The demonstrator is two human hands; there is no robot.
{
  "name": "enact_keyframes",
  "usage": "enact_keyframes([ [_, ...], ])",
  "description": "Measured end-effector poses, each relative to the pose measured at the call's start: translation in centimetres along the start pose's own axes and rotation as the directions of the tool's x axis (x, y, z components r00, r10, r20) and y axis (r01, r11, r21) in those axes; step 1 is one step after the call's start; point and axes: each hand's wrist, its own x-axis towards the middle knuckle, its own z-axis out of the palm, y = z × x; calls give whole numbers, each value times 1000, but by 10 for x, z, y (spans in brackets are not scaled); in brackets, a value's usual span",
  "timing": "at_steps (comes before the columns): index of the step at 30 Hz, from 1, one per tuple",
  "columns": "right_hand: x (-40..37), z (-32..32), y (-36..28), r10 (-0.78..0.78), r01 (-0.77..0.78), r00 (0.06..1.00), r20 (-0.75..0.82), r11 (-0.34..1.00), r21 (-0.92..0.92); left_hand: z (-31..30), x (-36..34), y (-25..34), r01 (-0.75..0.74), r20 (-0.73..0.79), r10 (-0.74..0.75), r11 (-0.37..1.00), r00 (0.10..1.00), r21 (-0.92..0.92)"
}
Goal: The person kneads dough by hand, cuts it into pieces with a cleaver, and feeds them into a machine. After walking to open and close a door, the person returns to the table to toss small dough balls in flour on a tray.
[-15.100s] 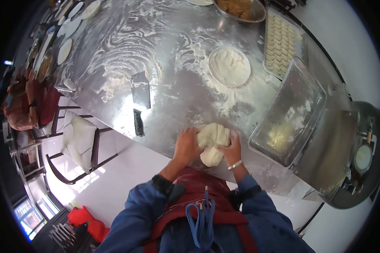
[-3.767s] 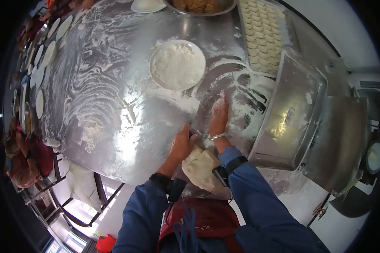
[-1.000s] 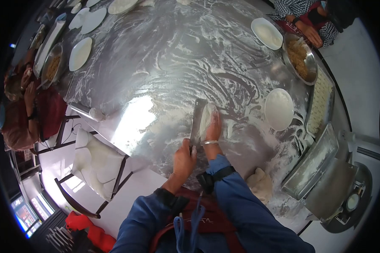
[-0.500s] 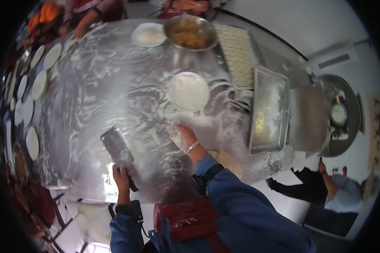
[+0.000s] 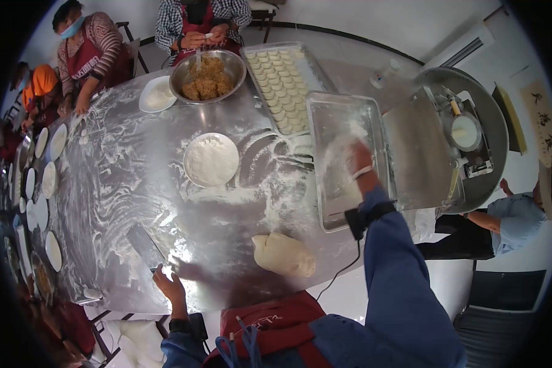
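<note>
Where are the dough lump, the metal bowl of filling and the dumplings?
Dough lump [image 5: 284, 255], head view: its middle.
Metal bowl [image 5: 238, 72], head view: its right inner wall.
Dumplings [image 5: 279, 87], head view: one mid-tray.

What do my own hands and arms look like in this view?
Both arms wear blue sleeves. A black band with a dark box circles each wrist area; a thin black cable runs from the right one. The right hand also wears a light bracelet and looks blurred; the left hand is bare.

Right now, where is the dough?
In the head view, the dough lies by the near edge of the table, right of the cleaver, left of the deep metal tray.
</note>
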Motion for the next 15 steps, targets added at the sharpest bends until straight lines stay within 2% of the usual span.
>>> enact_keyframes([
  [1,15,-27,-5,15,-12,999,43,996,-89,4,-7,6,-40,-29,39,999,999,-15],
  [3,-30,-27,-72,61,-65,979,-197,998,-13,8,-19,26,-46,1,46,999,999,-11],
  [4,-46,-30,-97,202,-177,978,-49,688,-704,12,-25,34,-14,22,16,999,1000,-51],
  [5,-56,-34,-109,394,-45,918,-44,-8,-999,16,-31,39,19,46,-15,996,999,-90],
  [6,-65,-44,-73,431,44,902,-3,-99,-994,21,-37,42,-23,42,28,994,999,-110],
  [8,-61,-81,30,358,132,928,107,-48,-990,28,-44,53,-25,65,33,992,997,-126],
  [10,-18,-112,106,173,210,965,198,-50,-977,32,-51,60,-70,81,81,989,993,-132],
  [12,3,-84,-60,159,-14,987,-8,38,-999,31,-57,73,-35,101,50,989,994,-140],
  [14,28,-108,-36,-81,93,993,85,106,-990,31,-60,86,25,124,-4,986,992,-163],
  [15,27,-113,-38,-91,87,993,74,152,-985,31,-63,92,27,124,-7,986,992,-163],
])
